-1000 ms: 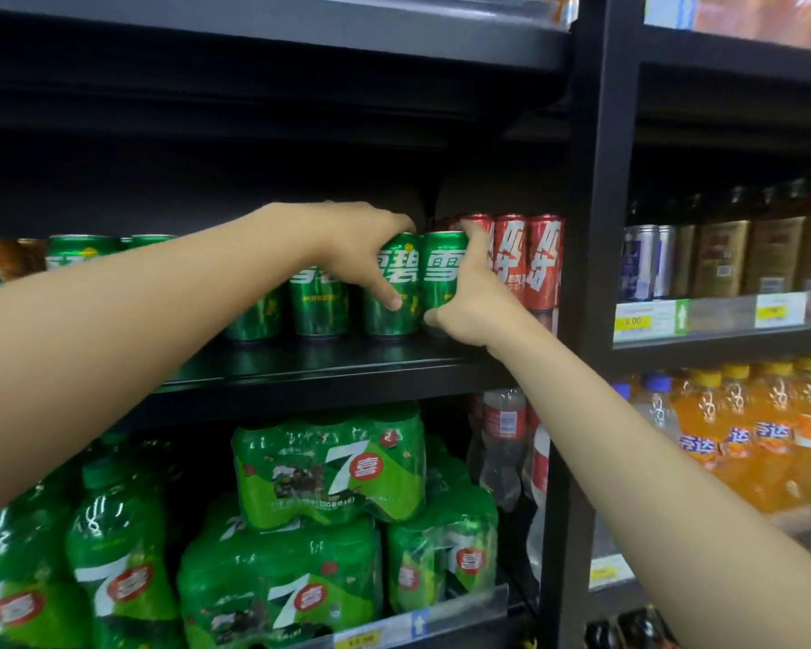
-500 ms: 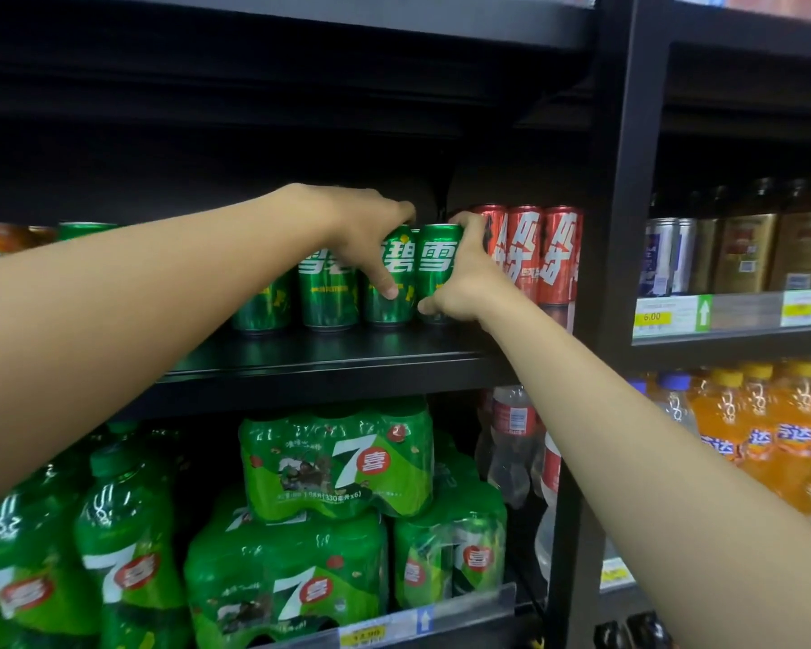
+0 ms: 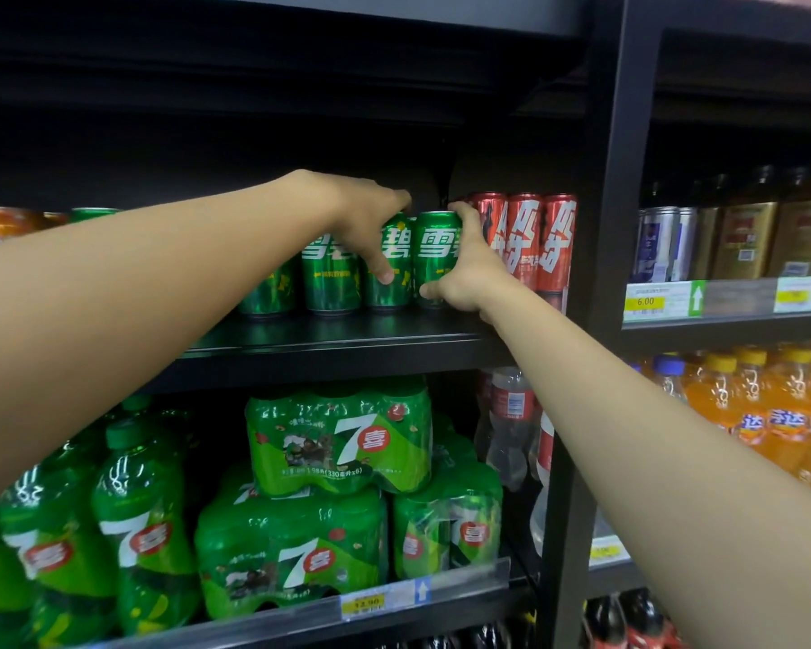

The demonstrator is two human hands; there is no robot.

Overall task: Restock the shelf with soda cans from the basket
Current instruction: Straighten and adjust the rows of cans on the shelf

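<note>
Both hands seat cans w/ labels forward, left of the red cans (image 3: 530, 241): left hand (image 3: 366, 222) fingers curled on one green Sprite can (image 3: 387, 269), right hand (image 3: 464, 269) fingers wrapped round the next green Sprite can (image 3: 434, 255), on the shelf (image 3: 347, 334).

The short green metal soda cans (image 3: 331, 274) have a glossy, smooth skin that catches highlights, as do the taller slim red metal cans (image 3: 553, 241) beside them. The black metal shelf board (image 3: 347, 334) looks smooth with a dull sheen. Below, green six-packs wrapped in shiny, wrinkled plastic film (image 3: 338, 437) sit beside glossy green plastic bottles (image 3: 137, 508). Paper price labels (image 3: 661, 299) sit behind clear plastic strips.
</note>
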